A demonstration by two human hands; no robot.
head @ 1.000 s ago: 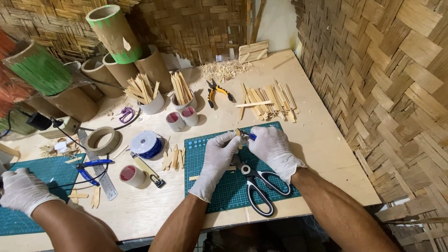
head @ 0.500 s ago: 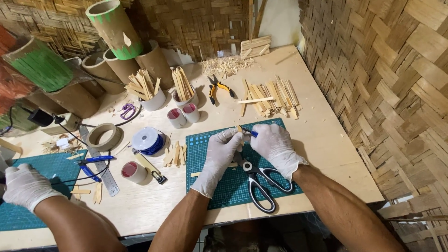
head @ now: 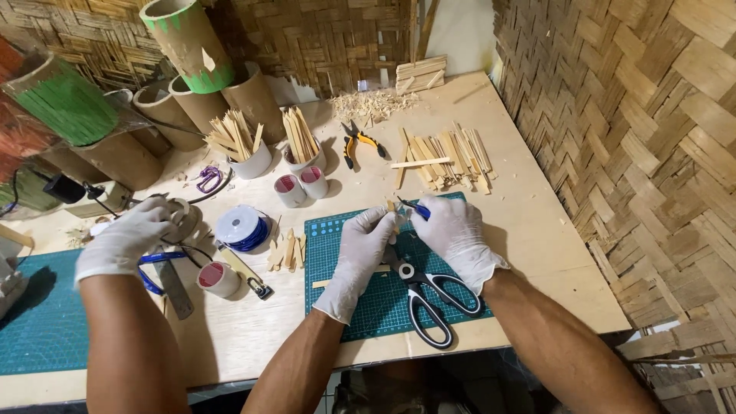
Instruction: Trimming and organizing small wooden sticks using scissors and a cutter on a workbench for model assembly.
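Both my hands wear white gloves and meet over the green cutting mat. My left hand pinches a small bamboo piece at its fingertips. My right hand grips a thin blue-handled tool whose tip touches that piece. Black-handled scissors lie on the mat just below my hands. A loose flat stick lies at the mat's left edge.
A co-worker's gloved hand rests by a tape roll at the left. Blue wire spool, small cups, cups of bamboo sticks, pliers, a stick pile and bamboo tubes fill the table's back.
The co-worker's hand has moved up and to the right, from the left mat to the tape roll. My own hands have stayed together over the green mat.
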